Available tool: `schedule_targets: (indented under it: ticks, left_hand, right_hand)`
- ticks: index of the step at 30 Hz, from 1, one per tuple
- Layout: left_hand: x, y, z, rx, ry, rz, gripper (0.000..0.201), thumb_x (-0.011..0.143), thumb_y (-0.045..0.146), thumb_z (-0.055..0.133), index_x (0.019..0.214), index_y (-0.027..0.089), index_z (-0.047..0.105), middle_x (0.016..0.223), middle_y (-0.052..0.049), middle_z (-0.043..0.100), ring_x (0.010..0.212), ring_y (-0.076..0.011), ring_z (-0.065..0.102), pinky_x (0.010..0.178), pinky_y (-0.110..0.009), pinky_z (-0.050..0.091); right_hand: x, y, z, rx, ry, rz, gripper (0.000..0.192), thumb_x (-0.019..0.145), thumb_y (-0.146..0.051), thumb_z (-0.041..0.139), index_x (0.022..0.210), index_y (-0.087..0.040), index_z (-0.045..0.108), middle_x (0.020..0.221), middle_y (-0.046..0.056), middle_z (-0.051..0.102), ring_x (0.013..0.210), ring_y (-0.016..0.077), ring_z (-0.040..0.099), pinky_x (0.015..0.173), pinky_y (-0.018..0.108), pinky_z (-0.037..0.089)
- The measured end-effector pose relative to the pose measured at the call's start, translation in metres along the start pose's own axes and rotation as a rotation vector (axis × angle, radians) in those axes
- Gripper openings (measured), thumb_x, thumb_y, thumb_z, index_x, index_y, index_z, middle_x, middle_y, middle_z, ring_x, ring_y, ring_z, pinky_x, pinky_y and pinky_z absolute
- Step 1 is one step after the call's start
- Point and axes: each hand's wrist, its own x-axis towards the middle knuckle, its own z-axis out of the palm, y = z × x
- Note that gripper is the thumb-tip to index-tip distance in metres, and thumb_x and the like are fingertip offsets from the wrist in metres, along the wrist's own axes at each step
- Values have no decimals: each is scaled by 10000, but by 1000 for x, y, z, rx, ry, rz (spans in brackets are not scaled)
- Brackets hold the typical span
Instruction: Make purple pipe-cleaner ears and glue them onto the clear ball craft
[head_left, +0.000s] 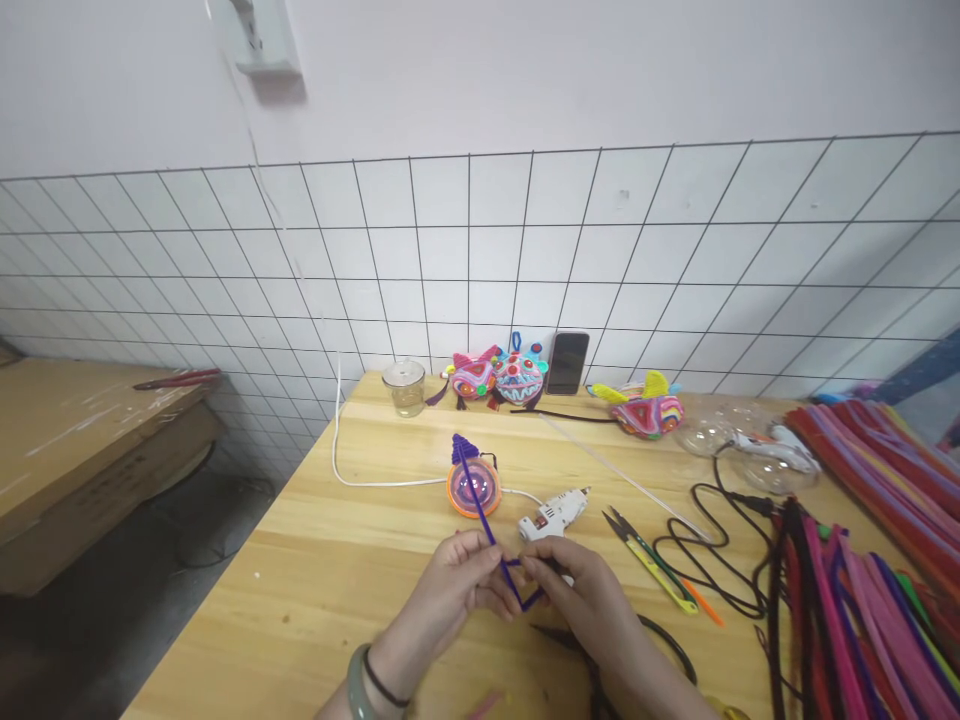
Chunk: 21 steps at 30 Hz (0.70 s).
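Note:
Between both hands, low in the middle of the head view, is a purple pipe cleaner (484,520) with a sharp bend at its lower end. My left hand (461,580) pinches its long straight part between thumb and finger. The bent end is gripped by the fingertips of my right hand (577,590). Beyond them lies a round ornament (474,488) with an orange rim and purple rings, and a coiled purple piece (463,448) sits at its top. The long pipe cleaner crosses in front of the ornament. A white glue gun (555,513) lies just past my right hand.
At the back stand a glass cup (406,388), colourful fish-like ornaments (517,375) and a phone (568,362). Yellow-handled snips (652,565), a black cable (720,545), clear plastic balls (712,430) and bundled pipe cleaners (862,610) are on the right. A white cord (390,484) crosses the table (300,580).

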Motion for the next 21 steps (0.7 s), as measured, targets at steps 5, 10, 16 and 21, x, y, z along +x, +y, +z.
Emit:
schedule_targets:
  ticks: [5,10,16,21]
  left_hand:
    - [-2,1,0,-5,-9,-10,218,687,310,738,704,105,665,579,-65,692,453,-126,624,400,-170,445]
    - [-2,1,-3,-24,-9,-5,201,685,288,736,703,92,698,637,-84,716,459,-110,612,409,-167,434]
    - [1,2,-7,-36,99,97,209,651,298,762,663,96,711,597,-71,705,435,-97,575,433,-185,426]
    - [0,8,-8,-45,187,182,193,629,295,778,668,113,726,632,-76,718,602,-150,648,558,-216,484]
  right_hand:
    - [-1,-4,1,-18,-3,-11,257,871,-310,469,707,-170,610,660,23,618,624,170,599,593,244,477]
    - [-1,-3,-2,-69,23,-48,283,884,-344,458,737,-175,631,699,28,650,678,178,615,630,236,480]
    - [5,21,-15,-433,246,-22,359,931,-381,354,981,-176,644,803,72,678,724,212,636,667,292,494]
    - [4,37,-13,-631,278,35,371,780,-318,591,1122,-171,598,912,123,648,874,311,615,741,403,479]
